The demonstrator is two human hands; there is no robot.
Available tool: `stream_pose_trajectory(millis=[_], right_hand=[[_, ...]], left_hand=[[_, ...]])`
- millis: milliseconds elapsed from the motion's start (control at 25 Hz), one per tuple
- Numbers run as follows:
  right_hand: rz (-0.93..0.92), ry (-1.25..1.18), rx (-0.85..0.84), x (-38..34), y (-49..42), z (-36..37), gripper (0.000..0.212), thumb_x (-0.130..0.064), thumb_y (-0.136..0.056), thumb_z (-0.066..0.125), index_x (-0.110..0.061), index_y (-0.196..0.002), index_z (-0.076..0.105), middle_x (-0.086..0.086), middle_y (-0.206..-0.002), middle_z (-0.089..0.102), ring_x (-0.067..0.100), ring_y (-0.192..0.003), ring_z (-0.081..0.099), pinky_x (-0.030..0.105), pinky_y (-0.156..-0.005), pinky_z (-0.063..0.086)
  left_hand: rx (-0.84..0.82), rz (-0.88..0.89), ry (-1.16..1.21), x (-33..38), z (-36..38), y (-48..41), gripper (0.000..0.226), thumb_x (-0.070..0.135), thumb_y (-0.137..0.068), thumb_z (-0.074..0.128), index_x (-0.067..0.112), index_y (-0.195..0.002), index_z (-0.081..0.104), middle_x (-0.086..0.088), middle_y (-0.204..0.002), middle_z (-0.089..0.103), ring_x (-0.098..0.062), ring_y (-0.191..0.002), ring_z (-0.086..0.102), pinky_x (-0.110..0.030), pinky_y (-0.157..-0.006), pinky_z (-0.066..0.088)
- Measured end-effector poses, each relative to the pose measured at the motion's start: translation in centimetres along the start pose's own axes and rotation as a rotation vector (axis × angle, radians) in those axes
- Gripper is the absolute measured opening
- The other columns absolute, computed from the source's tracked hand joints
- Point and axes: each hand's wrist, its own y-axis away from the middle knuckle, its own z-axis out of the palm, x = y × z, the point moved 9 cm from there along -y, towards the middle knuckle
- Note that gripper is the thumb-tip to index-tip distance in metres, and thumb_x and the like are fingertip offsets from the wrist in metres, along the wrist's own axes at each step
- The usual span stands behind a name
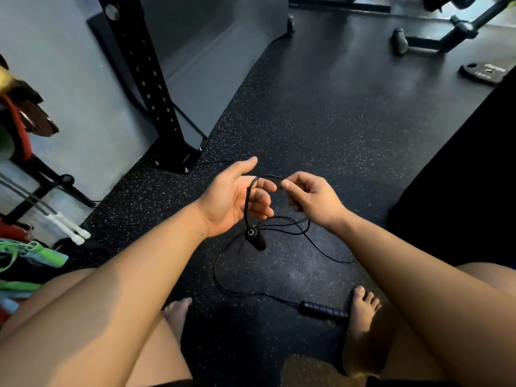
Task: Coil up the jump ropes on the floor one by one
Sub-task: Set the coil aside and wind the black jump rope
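A thin black jump rope (223,283) trails in loose loops over the speckled floor. One of its black handles (254,238) dangles below my left hand (234,196), and the cord runs up over that hand's fingers. My left palm faces up, fingers half spread, with the cord draped across them. My right hand (310,196) pinches the cord between thumb and forefinger just right of the left fingertips. The other handle (324,312) lies on the floor beside my right foot.
A black rack upright (145,79) is bolted to the floor at the back left. White-handled ropes (67,224) and green gear (30,255) lie at the left. Bench legs (435,37) stand at the back right. A dark block (460,191) fills the right side.
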Motion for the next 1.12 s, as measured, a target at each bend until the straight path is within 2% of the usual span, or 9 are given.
stream_pose_trajectory(millis=[160,280,440,680,800,880,960,1040,1120], right_hand=[[0.036,0.151,-0.177,0.7,1.1,2.5,0.029,-0.036,-0.105,0.048,-0.022,-0.087,0.066,0.003,-0.063,0.059,0.019,-0.058,0.055,0.043,-0.061,0.051],[0.046,0.303,-0.342,0.7,2.2,4.5,0.029,-0.031,-0.107,0.041,-0.014,-0.105,0.065,0.004,-0.069,0.064,0.015,-0.061,0.059,0.034,-0.064,0.051],[-0.071,0.547,-0.457,-1.2,3.6,6.3,0.03,-0.031,-0.107,0.041,-0.007,-0.098,0.057,0.004,-0.073,0.064,0.013,-0.061,0.056,0.034,-0.067,0.048],[-0.344,0.804,-0.49,-5.6,4.4,8.3,0.033,-0.037,-0.105,0.043,-0.019,-0.077,0.044,-0.004,-0.064,0.048,0.021,-0.059,0.045,0.033,-0.06,0.035],[-0.464,0.815,-0.361,-8.2,4.1,6.9,0.027,-0.042,-0.102,0.047,-0.021,-0.09,0.059,-0.001,-0.078,0.065,0.024,-0.068,0.058,0.033,-0.061,0.042],[-0.501,0.806,-0.291,-9.1,3.4,5.4,0.025,-0.047,-0.099,0.052,-0.027,-0.102,0.067,-0.006,-0.087,0.071,0.018,-0.075,0.064,0.034,-0.064,0.05],[-0.465,0.714,-0.256,-8.9,2.5,3.7,0.026,-0.052,-0.093,0.061,-0.028,-0.093,0.069,-0.008,-0.08,0.07,0.012,-0.071,0.062,0.034,-0.062,0.051],[-0.414,0.587,-0.231,-8.1,1.6,2.3,0.028,-0.055,-0.087,0.068,-0.028,-0.082,0.065,-0.009,-0.072,0.067,0.007,-0.064,0.06,0.034,-0.059,0.05],[-0.349,0.446,-0.229,-6.8,1.0,1.5,0.029,-0.048,-0.087,0.071,-0.021,-0.079,0.065,-0.006,-0.066,0.062,0.005,-0.059,0.052,0.03,-0.057,0.044]], left_hand=[[-0.036,0.126,0.204,1.4,-0.2,0.1,0.071,0.062,-0.088,0.041,0.001,-0.119,0.061,-0.02,-0.114,0.074,-0.035,-0.109,0.069,-0.042,-0.1,0.049],[0.005,0.195,0.302,1.9,-1.3,0.0,0.083,0.066,-0.09,0.034,-0.001,-0.136,0.051,-0.023,-0.138,0.063,-0.035,-0.133,0.058,-0.046,-0.118,0.037],[0.085,0.253,0.321,2.4,-2.6,-0.1,0.095,0.07,-0.089,0.031,-0.002,-0.149,0.038,-0.018,-0.142,0.062,-0.03,-0.136,0.055,-0.046,-0.123,0.028],[0.206,0.238,0.21,1.7,-3.6,-0.8,0.105,0.073,-0.082,0.033,-0.002,-0.156,0.028,-0.016,-0.144,0.06,-0.025,-0.138,0.053,-0.043,-0.123,0.028],[0.137,0.093,-0.095,-0.1,-2.3,-1.2,0.111,0.082,-0.077,0.02,-0.002,-0.147,0.041,-0.013,-0.127,0.07,-0.017,-0.123,0.063,-0.036,-0.115,0.037],[-0.021,-0.016,-0.292,-1.7,-0.6,-1.0,0.121,0.095,-0.071,0.016,-0.006,-0.12,0.058,-0.01,-0.089,0.07,-0.012,-0.091,0.067,-0.031,-0.094,0.044],[-0.144,-0.077,-0.402,-2.8,0.5,-0.5,0.124,0.104,-0.062,0.017,-0.007,-0.098,0.061,-0.013,-0.085,0.071,-0.02,-0.089,0.069,-0.03,-0.087,0.046],[-0.198,-0.086,-0.434,-3.0,1.1,-0.2,0.134,0.103,-0.061,0.017,-0.012,-0.113,0.063,-0.02,-0.093,0.076,-0.027,-0.094,0.073,-0.026,-0.086,0.053],[-0.186,-0.066,-0.399,-2.5,1.2,0.1,0.13,0.102,-0.063,0.017,-0.009,-0.109,0.063,-0.019,-0.082,0.075,-0.03,-0.086,0.074,-0.029,-0.084,0.056]])
